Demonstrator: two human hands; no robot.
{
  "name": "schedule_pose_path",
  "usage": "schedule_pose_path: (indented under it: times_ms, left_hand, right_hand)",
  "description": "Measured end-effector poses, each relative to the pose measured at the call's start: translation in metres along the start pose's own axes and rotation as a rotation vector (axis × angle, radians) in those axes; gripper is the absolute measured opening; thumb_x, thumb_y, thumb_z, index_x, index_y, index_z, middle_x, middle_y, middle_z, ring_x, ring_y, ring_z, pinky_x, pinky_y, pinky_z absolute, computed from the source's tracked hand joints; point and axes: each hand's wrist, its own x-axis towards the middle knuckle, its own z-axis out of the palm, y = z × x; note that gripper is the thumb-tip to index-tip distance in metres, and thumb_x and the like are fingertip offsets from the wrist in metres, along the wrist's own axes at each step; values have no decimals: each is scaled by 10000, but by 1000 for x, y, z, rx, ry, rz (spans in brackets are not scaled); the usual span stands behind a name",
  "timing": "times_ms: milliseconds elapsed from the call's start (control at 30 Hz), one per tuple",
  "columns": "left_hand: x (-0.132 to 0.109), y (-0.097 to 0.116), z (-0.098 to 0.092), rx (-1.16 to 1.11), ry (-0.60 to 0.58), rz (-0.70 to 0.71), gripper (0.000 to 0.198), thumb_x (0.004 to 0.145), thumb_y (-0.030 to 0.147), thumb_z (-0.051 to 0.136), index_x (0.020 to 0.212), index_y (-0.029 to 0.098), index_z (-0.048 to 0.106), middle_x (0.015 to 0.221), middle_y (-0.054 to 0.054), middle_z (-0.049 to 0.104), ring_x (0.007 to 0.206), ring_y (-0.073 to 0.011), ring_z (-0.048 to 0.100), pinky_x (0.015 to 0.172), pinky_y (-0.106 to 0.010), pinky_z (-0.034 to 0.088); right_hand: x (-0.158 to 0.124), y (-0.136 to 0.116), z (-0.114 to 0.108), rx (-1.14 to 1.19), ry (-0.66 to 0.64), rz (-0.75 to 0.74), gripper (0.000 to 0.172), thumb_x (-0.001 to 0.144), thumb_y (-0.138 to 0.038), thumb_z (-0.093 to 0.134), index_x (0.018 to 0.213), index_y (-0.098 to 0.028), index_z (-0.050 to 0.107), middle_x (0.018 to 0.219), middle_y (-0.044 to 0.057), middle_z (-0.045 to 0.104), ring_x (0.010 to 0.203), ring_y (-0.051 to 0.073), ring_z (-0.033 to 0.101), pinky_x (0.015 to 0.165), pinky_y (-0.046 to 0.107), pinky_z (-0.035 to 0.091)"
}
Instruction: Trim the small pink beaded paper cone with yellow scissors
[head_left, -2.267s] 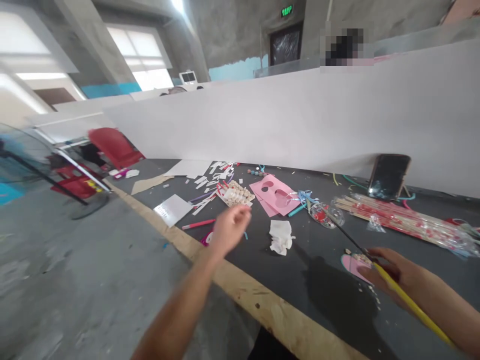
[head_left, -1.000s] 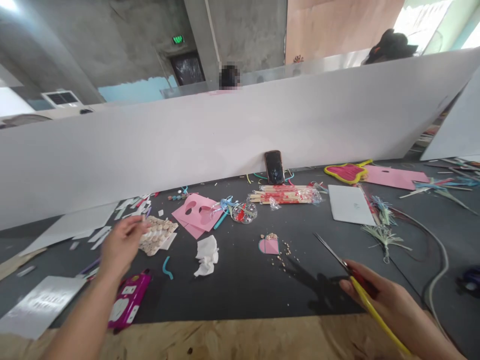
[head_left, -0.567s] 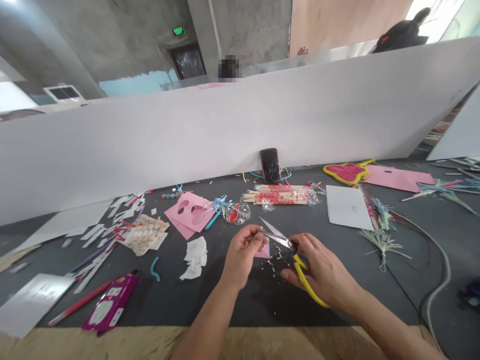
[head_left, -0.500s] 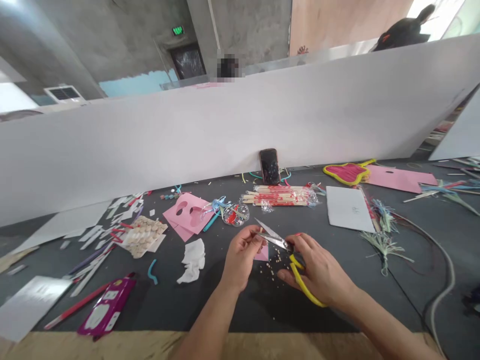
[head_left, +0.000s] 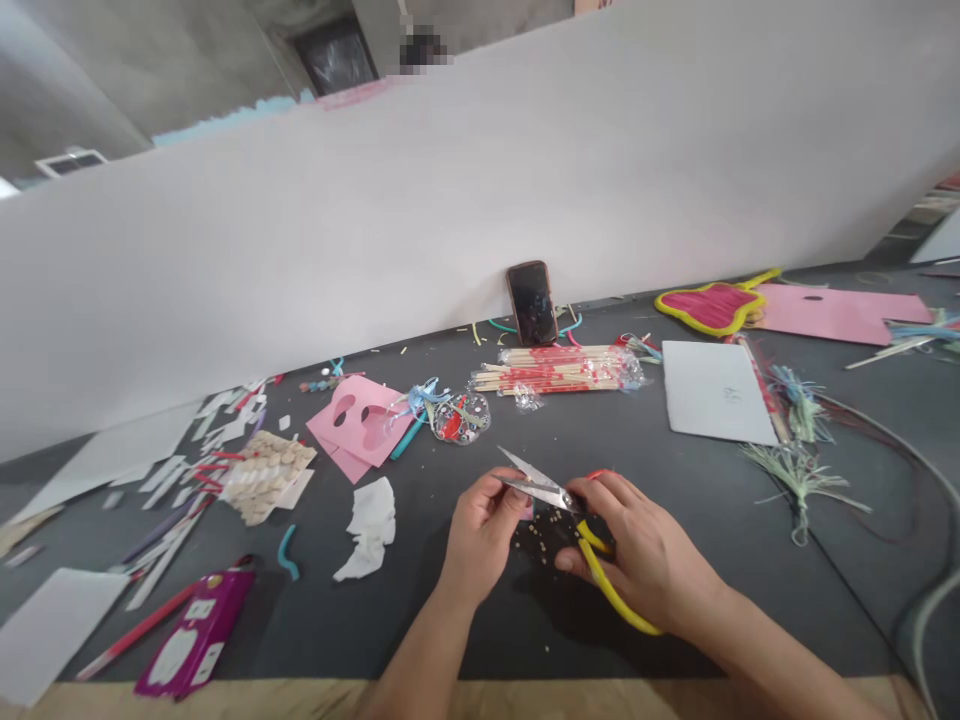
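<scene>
Yellow-handled scissors are held in my right hand, with their blades parted and pointing up and left. The fingers of my left hand are pinched at the blades, around something too small to make out. A bit of pink paper shows just beyond my left fingertips. Small pale pieces lie scattered on the dark table between my two hands.
Wrapped sticks and a propped phone stand beyond my hands. Pink cutouts, tissue and a purple packet lie left; a white card and tassels lie right. A white panel rises behind.
The view has tilted down and shifted, so the panel fills more of it. My hands keep nearly the same pose, and less of the pink paper shows between them.
</scene>
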Motion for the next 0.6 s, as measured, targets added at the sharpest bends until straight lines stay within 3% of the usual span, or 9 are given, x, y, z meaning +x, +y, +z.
schedule_pose_path:
  times_ms: [400,600]
  left_hand:
    - [-2,3,-2,134,-20,86,223,844,361,557,836,162,658,828,-52,673,710,-166,614,684,-265,498]
    - [-7,8,0,196,-16,128,222,860,344,531,808,172,663,808,-47,662,773,-187,614,729,-272,471]
  right_hand:
    - [-5,1,4,-89,-2,-63,463,872,-543,453,1177,-203,525,991,105,649,860,226,634,717,319,496]
    - [-7,-3,3,-168,-12,-88,464,920,-527,340,1135,-168,541,909,103,671,759,208,653,633,282,488]
